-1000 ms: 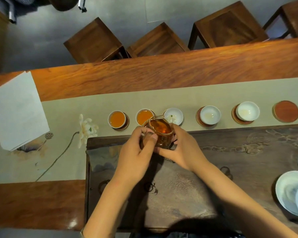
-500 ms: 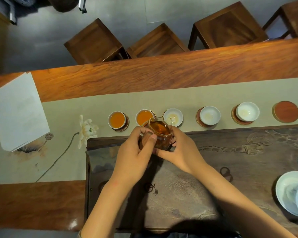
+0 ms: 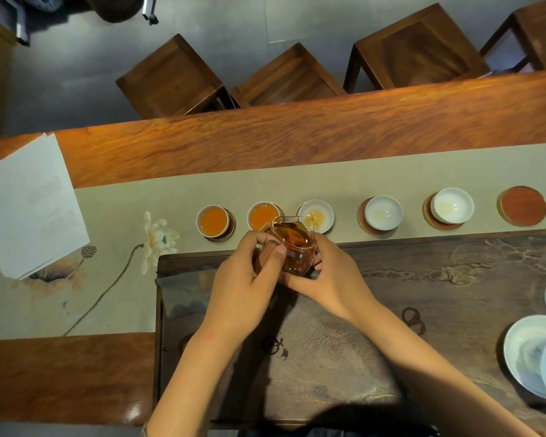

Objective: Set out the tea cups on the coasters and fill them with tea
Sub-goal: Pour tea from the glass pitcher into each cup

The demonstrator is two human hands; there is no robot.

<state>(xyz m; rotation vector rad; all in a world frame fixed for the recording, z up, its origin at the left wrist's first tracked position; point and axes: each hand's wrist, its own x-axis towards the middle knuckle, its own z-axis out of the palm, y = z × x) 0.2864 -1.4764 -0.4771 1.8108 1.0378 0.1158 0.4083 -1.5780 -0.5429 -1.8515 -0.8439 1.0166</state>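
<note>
1. Holding state: the left hand is curled around the left wall of the glass pitcher, thumb across its front; the right hand cups its right side and base, fingers closed on the glass; both hands bear the vessel together.
2. Key relation: the third cup lies directly beyond the hands, just past the pitcher spout, which tips over its near rim; a thin amber pool shows in its bottom; the right hand is the nearer one to it.
3. Row axis: the cups run left to right along the beige runner; the first cup and second cup hold orange tea; the fourth cup and fifth cup appear nearly empty.
4. Remaining work, as judged: the pour travels rightward; the far-right coaster carries no cup.
5. Surface and room: the hands work above a dark carved tea tray on a wooden table; white paper lies at left; stools stand beyond.
</note>
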